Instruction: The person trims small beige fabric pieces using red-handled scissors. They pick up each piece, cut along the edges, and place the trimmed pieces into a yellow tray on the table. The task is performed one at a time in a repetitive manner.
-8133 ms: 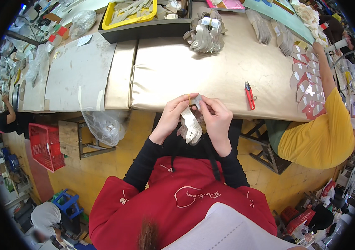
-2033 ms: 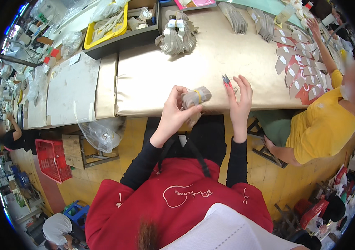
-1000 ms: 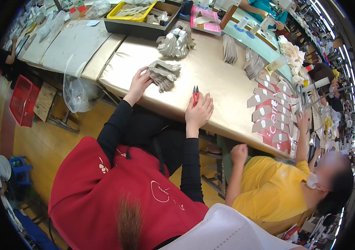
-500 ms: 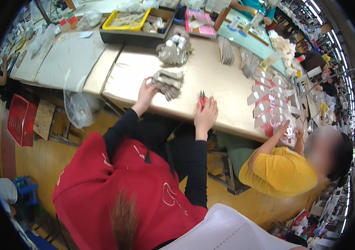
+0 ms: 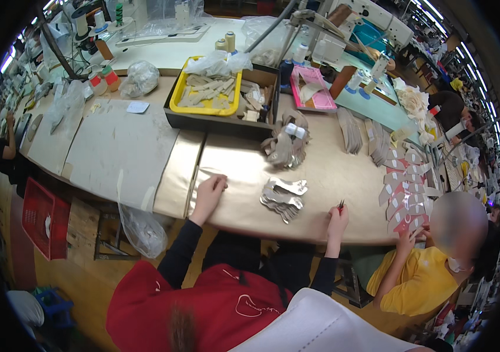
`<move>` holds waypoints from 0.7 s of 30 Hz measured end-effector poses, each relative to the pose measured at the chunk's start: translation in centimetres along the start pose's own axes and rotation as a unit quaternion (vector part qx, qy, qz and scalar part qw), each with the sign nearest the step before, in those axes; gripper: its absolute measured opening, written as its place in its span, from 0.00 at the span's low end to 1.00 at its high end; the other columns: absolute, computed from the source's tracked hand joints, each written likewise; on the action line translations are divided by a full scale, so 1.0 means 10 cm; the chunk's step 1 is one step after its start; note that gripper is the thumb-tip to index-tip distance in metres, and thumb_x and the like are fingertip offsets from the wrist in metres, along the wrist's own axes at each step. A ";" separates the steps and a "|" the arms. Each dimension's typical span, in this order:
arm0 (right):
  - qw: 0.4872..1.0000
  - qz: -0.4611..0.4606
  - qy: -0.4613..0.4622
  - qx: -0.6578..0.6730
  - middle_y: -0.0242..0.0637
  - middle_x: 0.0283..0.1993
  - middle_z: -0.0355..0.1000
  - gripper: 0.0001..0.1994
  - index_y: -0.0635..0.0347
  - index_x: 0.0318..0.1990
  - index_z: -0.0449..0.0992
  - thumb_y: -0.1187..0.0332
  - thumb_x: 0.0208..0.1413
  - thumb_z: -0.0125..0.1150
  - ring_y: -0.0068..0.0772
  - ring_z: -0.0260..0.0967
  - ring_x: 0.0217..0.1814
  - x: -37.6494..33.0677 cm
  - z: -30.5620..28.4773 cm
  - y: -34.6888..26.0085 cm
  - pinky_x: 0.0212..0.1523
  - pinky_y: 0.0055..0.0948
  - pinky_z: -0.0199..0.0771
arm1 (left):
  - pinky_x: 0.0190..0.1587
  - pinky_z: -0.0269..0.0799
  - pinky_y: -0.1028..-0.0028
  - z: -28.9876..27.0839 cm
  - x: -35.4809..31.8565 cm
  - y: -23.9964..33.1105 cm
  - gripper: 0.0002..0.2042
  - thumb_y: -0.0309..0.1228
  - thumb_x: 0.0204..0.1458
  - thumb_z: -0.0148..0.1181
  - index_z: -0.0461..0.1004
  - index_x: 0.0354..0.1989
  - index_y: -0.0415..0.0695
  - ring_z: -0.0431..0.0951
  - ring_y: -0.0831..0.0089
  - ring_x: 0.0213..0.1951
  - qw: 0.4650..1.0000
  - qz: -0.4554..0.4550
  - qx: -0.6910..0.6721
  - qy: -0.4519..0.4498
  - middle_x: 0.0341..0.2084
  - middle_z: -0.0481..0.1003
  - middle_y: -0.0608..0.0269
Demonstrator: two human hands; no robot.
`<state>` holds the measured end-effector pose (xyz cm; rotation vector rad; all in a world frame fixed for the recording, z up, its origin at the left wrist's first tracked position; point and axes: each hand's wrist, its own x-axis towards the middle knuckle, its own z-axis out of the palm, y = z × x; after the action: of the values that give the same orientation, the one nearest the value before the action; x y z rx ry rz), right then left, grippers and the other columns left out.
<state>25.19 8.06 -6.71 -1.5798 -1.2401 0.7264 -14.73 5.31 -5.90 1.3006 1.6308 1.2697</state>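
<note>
In the right hand, a pair of small snips is held with the fingers closed round it, its dark tips pointed to the far side; most of the tool is hidden by the hand. The fingers of the left hand are loosely curled over the table, and whether anything small is held there cannot be told. Between the hands, touched by neither, a loose stack of silvery-grey curved pieces is fanned out, with no band to be seen round it. The step in hand is judged to be a pause between handlings, with the snips kept to hand. For any trimming, the pieces would need to be steadied by the left hand and the blades brought in from the right. Just beyond the stack, a larger bundle is marked with a white tag on which no writing can be made out. To the right, pale pieces with blank-looking white patches are laid over a red sheet, where white lettering is partly covered. White script is also borne by the red garment, nearest.
</note>
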 end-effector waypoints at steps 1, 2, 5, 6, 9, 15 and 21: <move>0.990 0.035 -0.005 0.135 0.32 0.24 0.67 0.06 0.59 0.28 0.68 0.72 0.57 0.55 0.25 0.65 0.26 0.11 0.14 -0.14 0.28 0.28 0.65 | 0.37 0.75 0.76 0.00 -0.03 -0.06 0.09 0.26 0.60 0.55 0.77 0.45 0.35 0.82 0.72 0.33 0.999 0.024 0.023 0.015 0.29 0.81 0.56; 0.991 -0.004 -0.040 0.124 0.29 0.24 0.65 0.07 0.58 0.29 0.68 0.72 0.59 0.55 0.20 0.62 0.25 0.21 0.28 -0.32 0.27 0.24 0.61 | 0.37 0.75 0.76 0.00 -0.04 -0.12 0.09 0.25 0.60 0.55 0.77 0.44 0.35 0.82 0.71 0.33 0.998 0.023 0.050 0.023 0.30 0.81 0.55; 0.990 -0.005 -0.138 -0.031 0.24 0.24 0.64 0.08 0.60 0.32 0.70 0.69 0.63 0.56 0.13 0.58 0.23 0.65 0.81 -1.02 0.24 0.18 0.57 | 0.36 0.75 0.73 0.03 -0.04 -0.19 0.07 0.25 0.59 0.57 0.78 0.42 0.36 0.81 0.67 0.33 0.999 0.042 -0.025 0.022 0.31 0.80 0.53; 0.977 -0.030 -0.202 0.062 0.27 0.23 0.64 0.05 0.61 0.37 0.73 0.70 0.62 0.57 0.17 0.60 0.24 0.77 1.03 -1.26 0.26 0.21 0.59 | 0.36 0.75 0.73 0.03 -0.04 -0.20 0.07 0.25 0.59 0.57 0.78 0.42 0.36 0.81 0.67 0.33 1.000 0.021 -0.005 0.014 0.31 0.80 0.53; 0.925 -0.238 -0.286 -0.080 0.38 0.31 0.72 0.16 0.53 0.55 0.77 0.67 0.60 0.59 0.36 0.72 0.31 1.10 1.78 -1.88 0.32 0.35 0.69 | 0.37 0.75 0.72 0.02 -0.01 -0.16 0.07 0.24 0.59 0.57 0.77 0.42 0.36 0.81 0.67 0.33 1.000 0.014 -0.014 0.010 0.30 0.79 0.53; 0.818 -0.286 -0.259 -0.426 0.45 0.46 0.74 0.15 0.49 0.51 0.80 0.60 0.58 0.58 0.50 0.76 0.47 1.47 2.82 -2.24 0.45 0.44 0.76 | 0.38 0.76 0.74 -0.01 -0.01 -0.14 0.07 0.24 0.60 0.56 0.77 0.42 0.35 0.82 0.70 0.35 0.999 -0.010 -0.040 -0.007 0.32 0.80 0.55; 0.873 -0.276 -0.147 -0.375 0.37 0.32 0.79 0.13 0.62 0.36 0.82 0.60 0.53 0.66 0.43 0.79 0.33 1.45 2.92 -2.22 0.35 0.38 0.77 | 0.39 0.75 0.77 -0.03 -0.02 -0.24 0.08 0.25 0.61 0.56 0.77 0.45 0.35 0.80 0.75 0.34 0.998 0.001 -0.060 -0.011 0.32 0.80 0.58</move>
<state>-4.26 31.54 4.97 -1.5826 -2.2696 0.0889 -15.71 4.99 -8.15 1.2398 1.5144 1.3280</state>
